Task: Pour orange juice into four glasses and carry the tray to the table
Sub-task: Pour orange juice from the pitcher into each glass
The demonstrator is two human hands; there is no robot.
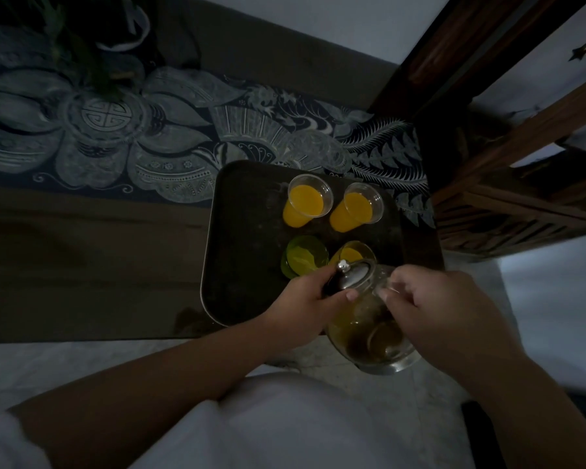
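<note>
A dark tray [237, 265] lies on the table and carries several glasses. Two far glasses, one [306, 200] on the left and one [356, 207] on the right, hold orange juice. A green-tinted glass [303, 260] stands near left with little juice. The near right glass [352, 253] is partly hidden behind a tilted glass pitcher [372, 330], whose spout is over it. My left hand [305, 299] presses on the pitcher's metal lid [354, 274]. My right hand [444, 309] grips the pitcher's handle from the right.
A patterned dark runner [149, 147] covers the table beyond the tray. A dark wooden chair or frame [508, 198] stands to the right. A plant [82, 55] sits at the far left. Pale floor shows below the table's near edge.
</note>
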